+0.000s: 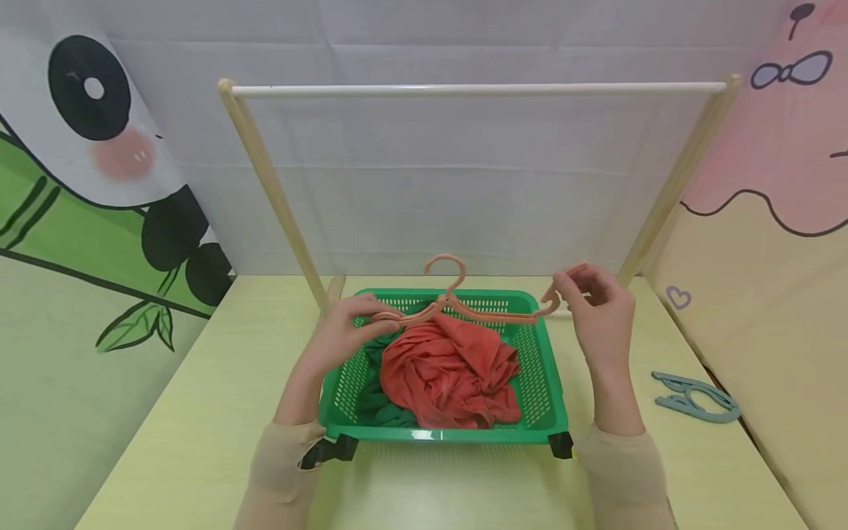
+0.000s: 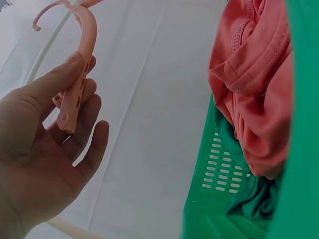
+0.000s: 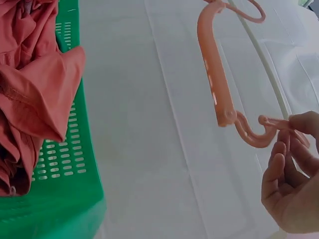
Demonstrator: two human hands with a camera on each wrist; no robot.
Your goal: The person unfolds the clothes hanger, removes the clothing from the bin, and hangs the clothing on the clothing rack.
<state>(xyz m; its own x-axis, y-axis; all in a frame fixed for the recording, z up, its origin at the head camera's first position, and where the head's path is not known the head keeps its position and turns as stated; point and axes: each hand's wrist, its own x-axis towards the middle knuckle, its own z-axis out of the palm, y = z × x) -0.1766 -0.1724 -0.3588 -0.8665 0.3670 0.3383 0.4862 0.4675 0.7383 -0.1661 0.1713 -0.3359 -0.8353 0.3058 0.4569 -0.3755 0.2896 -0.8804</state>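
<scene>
An orange-pink folding clothes hanger (image 1: 493, 316) is held up over the basket, its hook upward. My left hand (image 1: 347, 327) pinches one arm's end between thumb and fingers; in the left wrist view that slotted arm (image 2: 79, 94) lies across the fingers. With thumb and fingertips my right hand (image 1: 601, 305) pinches the hinged end piece, and in the right wrist view this curved piece (image 3: 254, 139) is swung out from the arm. Beneath lies a crumpled red garment (image 1: 450, 375) with a dark green cloth (image 1: 384, 405) beside it.
The green plastic basket (image 1: 444, 436) stands on the pale table (image 1: 185, 442). Behind it rises a rack with a white rail (image 1: 477, 90) and wooden posts (image 1: 274, 191). At the right lies a folded blue-grey hanger (image 1: 698, 397).
</scene>
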